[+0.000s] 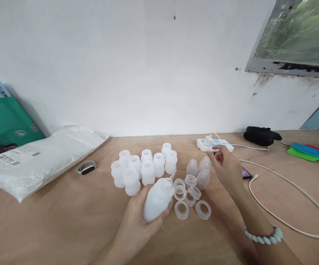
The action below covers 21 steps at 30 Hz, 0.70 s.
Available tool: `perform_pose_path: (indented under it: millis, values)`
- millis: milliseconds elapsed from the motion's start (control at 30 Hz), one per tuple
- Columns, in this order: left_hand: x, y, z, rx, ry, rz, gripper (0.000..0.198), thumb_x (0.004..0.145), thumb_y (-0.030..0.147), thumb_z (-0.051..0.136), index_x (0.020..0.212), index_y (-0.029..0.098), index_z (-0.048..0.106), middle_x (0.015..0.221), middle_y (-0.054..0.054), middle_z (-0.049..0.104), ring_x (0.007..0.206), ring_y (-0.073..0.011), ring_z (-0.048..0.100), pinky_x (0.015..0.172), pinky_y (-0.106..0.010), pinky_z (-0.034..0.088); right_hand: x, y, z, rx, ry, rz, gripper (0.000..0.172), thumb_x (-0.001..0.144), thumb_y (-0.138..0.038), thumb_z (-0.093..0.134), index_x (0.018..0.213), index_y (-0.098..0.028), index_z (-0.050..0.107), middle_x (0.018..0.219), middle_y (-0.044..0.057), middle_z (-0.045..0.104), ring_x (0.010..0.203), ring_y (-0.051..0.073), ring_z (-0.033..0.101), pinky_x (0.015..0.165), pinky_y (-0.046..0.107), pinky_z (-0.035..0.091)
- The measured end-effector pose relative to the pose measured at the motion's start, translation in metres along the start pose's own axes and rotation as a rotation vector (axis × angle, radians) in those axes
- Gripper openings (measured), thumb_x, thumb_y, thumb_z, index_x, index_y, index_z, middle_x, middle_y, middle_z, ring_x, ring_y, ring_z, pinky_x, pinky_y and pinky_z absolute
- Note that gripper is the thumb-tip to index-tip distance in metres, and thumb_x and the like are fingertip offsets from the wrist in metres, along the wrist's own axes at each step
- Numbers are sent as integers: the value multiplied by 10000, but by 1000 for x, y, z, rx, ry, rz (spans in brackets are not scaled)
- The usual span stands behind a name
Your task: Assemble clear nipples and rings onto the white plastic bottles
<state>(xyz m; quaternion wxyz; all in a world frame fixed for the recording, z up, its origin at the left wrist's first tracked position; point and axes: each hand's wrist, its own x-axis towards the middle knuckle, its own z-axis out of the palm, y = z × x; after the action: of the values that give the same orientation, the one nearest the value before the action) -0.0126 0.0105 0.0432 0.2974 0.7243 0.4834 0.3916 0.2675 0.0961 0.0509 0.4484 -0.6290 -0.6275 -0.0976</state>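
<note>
My left hand [140, 224] is wrapped round a white squeezable baby bottle [157, 202], tilted, with a clear domed tip and a thin translucent strip at its top. My right hand [225, 167] hovers by the clear domed caps [203, 178], its thumb and index finger apart and the other fingers curled; nothing shows between them. Left of the caps and nearer to me lie several translucent rings [181, 209], some flat and some leaning on each other. Behind the held bottle stand several white bottle bodies [147, 173], upright with open necks.
A white power strip [214, 144] with a plug lies behind my right hand. A white cable [294, 186] loops at right, near a phone [246, 173] and a black case [262, 136]. At left are a fitness band [86, 168] and a white plastic parcel [40, 158].
</note>
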Motion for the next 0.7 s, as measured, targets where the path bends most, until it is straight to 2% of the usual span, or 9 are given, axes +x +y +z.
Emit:
perform_pose_path:
  millis: [67,133,233,300,367,433,533,600,700]
  values:
    - [0,0,1,26,-1,7,305,782,261,633,1077,191,608,946,-53,735,824,-264,679,771,-378,531,-6,-15,-3,230,-35,27,338,929,-493,497,963,-179,619,645,-13,567,569,163,486,593,288,375]
    - [-1,-1,2,47,0,8,314,771,248,631,1078,194,603,999,-64,726,868,-273,672,791,-387,524,-16,-34,-4,465,-166,37,339,926,-497,497,924,-181,620,665,-4,576,596,160,507,576,277,380]
    - [-2,-2,3,69,-21,-10,307,754,208,610,1061,200,595,987,-55,714,875,-269,657,771,-372,511,-38,-61,0,814,-565,-28,449,861,-615,557,981,-187,622,609,-39,525,560,143,474,544,262,367]
    - [-3,-2,5,76,-73,-24,264,734,176,595,997,199,595,922,-41,705,837,-259,644,728,-349,497,-52,-75,3,933,-736,-1,529,748,-670,664,972,-192,619,591,-60,474,527,120,403,504,246,316]
    - [-4,-1,7,65,-134,-36,242,702,158,592,941,196,598,866,-30,691,795,-250,630,693,-333,479,-61,-83,4,939,-804,116,529,677,-652,736,914,-200,596,630,-56,474,543,109,392,491,232,294]
    - [-4,2,9,19,-178,-36,246,674,143,586,913,196,609,850,-20,680,778,-236,621,691,-323,465,-66,-86,5,944,-848,209,488,665,-611,758,844,-207,552,633,-57,470,541,101,391,483,220,288]
    - [-5,7,11,-114,-241,-59,266,656,140,570,911,195,621,863,-10,663,775,-209,609,683,-297,452,-67,-84,6,1014,-908,213,459,660,-569,772,792,-214,514,575,-83,425,508,85,350,470,210,265]
    - [-6,8,10,-222,-294,-161,291,637,164,586,926,194,608,863,-3,644,771,-197,595,656,-279,444,-65,-80,7,1051,-926,193,468,643,-564,794,798,-212,528,577,-86,423,509,82,342,471,210,263]
    - [-7,4,6,-463,-424,-458,473,573,219,659,1026,214,525,802,33,620,667,-163,583,591,-265,441,-59,-74,5,1109,-968,121,476,642,-566,815,865,-203,603,662,-56,502,549,92,394,495,219,302]
